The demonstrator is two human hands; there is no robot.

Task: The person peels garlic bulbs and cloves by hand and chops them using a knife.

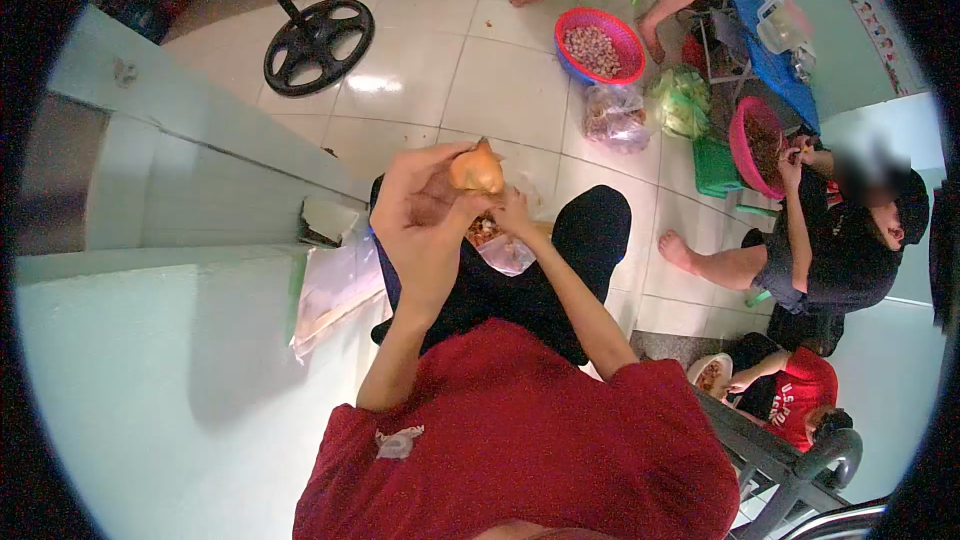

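My left hand [425, 205] is raised in front of my chest, with its fingers closed around an orange-brown bulb [477, 170] that looks like a shallot. Just behind its thumb, my right hand [514, 215] has its fingers bent together. Their tips are partly hidden, and I cannot make out what they hold. Below both hands, between my knees, lies a clear plastic bag [508, 255] with reddish-brown pieces in it, partly covered by my hands.
A red and blue basket of small pale bulbs [592, 50] stands ahead, near plastic bags [615, 118]. A person at right works over a pink basket [757, 145]; another has a white bowl [712, 374]. A black wheel-shaped base [320, 47] stands ahead left; a wall [150, 340] is close left.
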